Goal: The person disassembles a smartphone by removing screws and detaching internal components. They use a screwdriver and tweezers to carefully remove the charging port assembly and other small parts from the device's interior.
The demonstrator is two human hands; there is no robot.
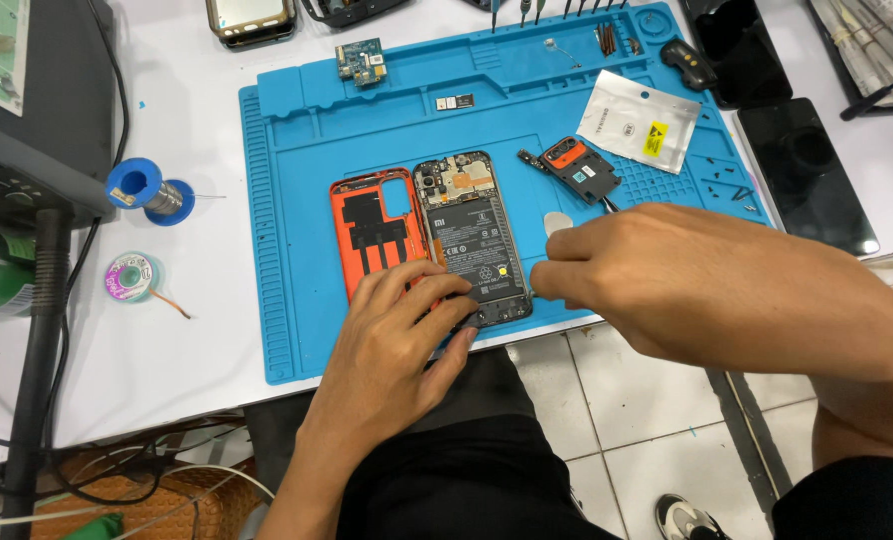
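Head view: an opened phone point(473, 238), battery exposed, lies near the front edge of a blue work mat point(297, 200). The left hand point(399, 330) presses its fingers flat on the phone's lower end. The right hand point(657, 270) pinches its fingertips together at the phone's lower right edge; whatever they grip is hidden. An orange back cover point(372, 232) lies touching the phone's left side.

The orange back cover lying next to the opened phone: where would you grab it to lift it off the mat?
Probably by the orange back cover's far left long edge, coming from the left. It lies flat on the blue mat; the opened phone crowds its right side and the left hand covers its near end.
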